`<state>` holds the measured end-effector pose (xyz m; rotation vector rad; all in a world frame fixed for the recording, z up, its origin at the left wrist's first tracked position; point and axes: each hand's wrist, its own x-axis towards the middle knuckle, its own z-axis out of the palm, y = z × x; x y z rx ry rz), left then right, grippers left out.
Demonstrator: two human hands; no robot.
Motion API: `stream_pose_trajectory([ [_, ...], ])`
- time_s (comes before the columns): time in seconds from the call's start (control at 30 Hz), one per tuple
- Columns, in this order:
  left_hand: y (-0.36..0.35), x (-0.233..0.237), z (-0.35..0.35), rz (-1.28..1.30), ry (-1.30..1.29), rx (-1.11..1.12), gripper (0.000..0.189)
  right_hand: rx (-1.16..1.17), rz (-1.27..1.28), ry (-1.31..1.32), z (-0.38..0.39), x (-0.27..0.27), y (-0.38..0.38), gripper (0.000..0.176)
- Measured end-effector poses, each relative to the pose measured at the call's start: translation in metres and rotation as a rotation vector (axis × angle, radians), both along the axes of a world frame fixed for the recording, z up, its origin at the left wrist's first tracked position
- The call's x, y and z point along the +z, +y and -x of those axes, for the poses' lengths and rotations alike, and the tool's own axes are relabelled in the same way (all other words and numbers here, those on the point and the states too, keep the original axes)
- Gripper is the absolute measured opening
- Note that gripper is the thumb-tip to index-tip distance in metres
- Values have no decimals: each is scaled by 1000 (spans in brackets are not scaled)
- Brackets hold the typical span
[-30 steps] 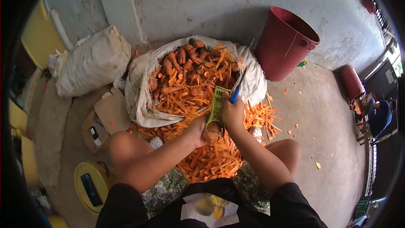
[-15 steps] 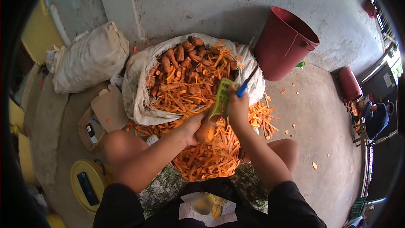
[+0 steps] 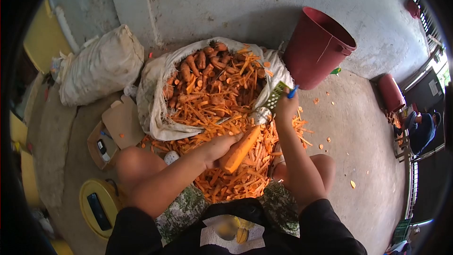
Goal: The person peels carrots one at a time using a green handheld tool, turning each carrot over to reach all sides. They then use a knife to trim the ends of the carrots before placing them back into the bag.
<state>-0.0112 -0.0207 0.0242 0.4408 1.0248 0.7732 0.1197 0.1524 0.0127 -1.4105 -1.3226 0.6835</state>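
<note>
In my left hand (image 3: 220, 148), whose fingers wrap around its back side, is a large peeled carrot (image 3: 241, 150) tilted up to the right. My right hand (image 3: 286, 108) grips a green peeler (image 3: 278, 95) with a perforated body; a shiny part by the carrot's upper end is partly blurred. A blue handle-like piece (image 3: 293, 91) sticks out at the same hand. Below both hands lies a heap of orange peelings (image 3: 231, 184) between my legs. Just beyond, an open white sack (image 3: 153, 108) holds whole carrots (image 3: 188, 68) and strips of peel.
A maroon bin (image 3: 314, 52) leans by the wall, right of the sack. To the left are a full white sack (image 3: 101, 66), an open cardboard box (image 3: 123, 120) and a yellow lid (image 3: 87, 208) bearing a phone (image 3: 99, 211). Another person (image 3: 420, 132) sits far right.
My right hand has moved up and right with the peeler, off the carrot's middle to beyond its upper end. The carrot now shows its long side, tilted in my left hand.
</note>
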Motion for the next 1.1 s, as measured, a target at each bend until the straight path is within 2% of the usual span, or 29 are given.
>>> stream_pose_trajectory([
  [0.07,-1,5,2,-4,-143,51,42,103,22,275,-5,0,2,24],
  [0.13,2,9,6,-35,-174,43,41,221,151,360,9,26,-34,24],
  [0.23,15,-13,6,41,-154,280,40,458,179,336,30,29,-76,24],
  [0.27,16,-14,6,42,-155,278,40,507,176,285,30,28,-85,22],
  [0.33,16,-15,5,-80,-389,322,34,509,138,224,34,19,-93,20],
  [0.37,16,-15,4,-78,-427,314,32,507,142,223,34,12,-91,20],
  [0.43,15,-15,3,-55,-413,305,32,492,-6,117,35,3,-87,20],
  [0.5,15,-22,2,-37,-398,298,32,465,10,55,33,5,-87,21],
  [0.57,18,-39,1,-79,-363,192,36,434,25,-4,30,10,-81,22],
  [0.63,8,-15,-1,-7,-277,114,39,227,31,50,22,17,-57,27],
  [0.67,4,-5,-2,66,-191,41,42,132,14,10,10,-2,-28,29],
  [0.7,3,-4,0,-3,-162,-37,45,10,-48,-100,1,-5,-12,28],
  [0.73,1,2,-3,-3,-159,-38,45,-19,-102,-75,-7,-4,-3,25],
  [0.8,0,18,-7,46,-188,122,41,-8,-40,204,-12,-1,4,23],
  [0.87,4,14,-2,58,-164,189,39,168,27,187,-6,11,-16,25],
  [0.9,6,9,0,71,-144,259,36,243,128,318,8,36,-47,27],
  [0.97,10,-5,2,51,-228,292,35,416,197,319,21,38,-76,25],
  [1.0,12,-14,4,33,-305,323,33,457,202,333,25,20,-79,25],
  [1.07,14,-26,5,32,-326,293,31,465,72,168,29,7,-87,21],
  [1.1,13,-25,3,-4,-383,290,30,464,74,167,29,5,-88,21],
])
